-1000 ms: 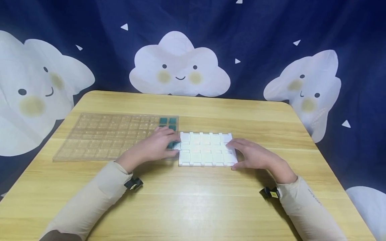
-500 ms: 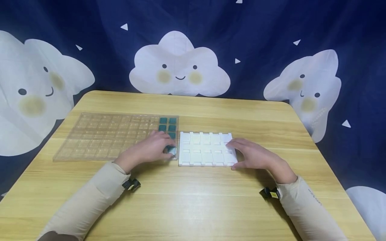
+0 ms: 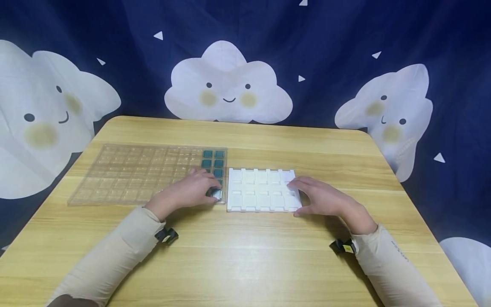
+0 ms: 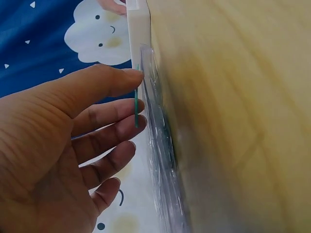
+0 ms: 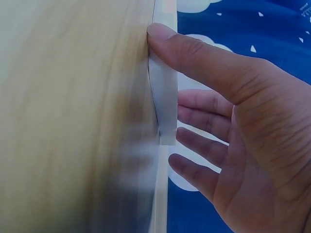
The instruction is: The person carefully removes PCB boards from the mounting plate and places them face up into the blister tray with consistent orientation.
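Observation:
In the head view my left hand [image 3: 189,187] is over the near right corner of a clear plastic compartment tray [image 3: 130,175]. It pinches a thin square green-edged chip [image 4: 136,116] between thumb and fingertips; from above, the chip's face looks pale and striped. Several dark green square chips [image 3: 219,163] lie in the tray's two rightmost columns, the nearer ones partly hidden by my fingers. A white slotted tray [image 3: 262,189] stands just right of it. My right hand [image 3: 326,198] holds that white tray at its right end, thumb at the front edge and fingertips on top.
Both trays lie on a light wooden table [image 3: 245,256]. Behind it hangs a dark blue curtain [image 3: 322,38] with white clouds. A black wrist camera [image 3: 167,235] sits on the left sleeve and another black camera [image 3: 342,246] on the right.
My left hand has moved left with the chip, from the white tray's left edge to above the clear tray's near right corner. My right hand stays on the white tray.

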Motion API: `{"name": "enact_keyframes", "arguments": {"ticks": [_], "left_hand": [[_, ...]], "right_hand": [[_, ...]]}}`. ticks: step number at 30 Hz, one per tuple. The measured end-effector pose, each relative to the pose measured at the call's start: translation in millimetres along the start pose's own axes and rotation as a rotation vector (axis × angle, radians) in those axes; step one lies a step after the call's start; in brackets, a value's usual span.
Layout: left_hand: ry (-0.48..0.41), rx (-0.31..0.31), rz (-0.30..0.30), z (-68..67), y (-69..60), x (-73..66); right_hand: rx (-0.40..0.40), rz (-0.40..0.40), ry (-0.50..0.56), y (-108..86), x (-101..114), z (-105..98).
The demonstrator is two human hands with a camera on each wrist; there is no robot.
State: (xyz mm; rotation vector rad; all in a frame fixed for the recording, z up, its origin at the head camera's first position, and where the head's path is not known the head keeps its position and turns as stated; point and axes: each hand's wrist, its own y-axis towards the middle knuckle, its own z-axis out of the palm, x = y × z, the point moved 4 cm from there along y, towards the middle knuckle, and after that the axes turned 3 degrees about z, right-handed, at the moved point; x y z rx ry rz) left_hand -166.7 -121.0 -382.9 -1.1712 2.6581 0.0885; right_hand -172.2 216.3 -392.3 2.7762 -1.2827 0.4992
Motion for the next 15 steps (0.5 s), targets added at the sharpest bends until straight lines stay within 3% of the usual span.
{"name": "enact_keyframes", "arguments": {"ticks": [15], "left_hand": [[-0.023, -0.014, 0.013, 2.4, -1.2, 2.2]], "right_hand": [[-0.003, -0.022, 0.0, 0.7, 0.2, 2.8]]}}
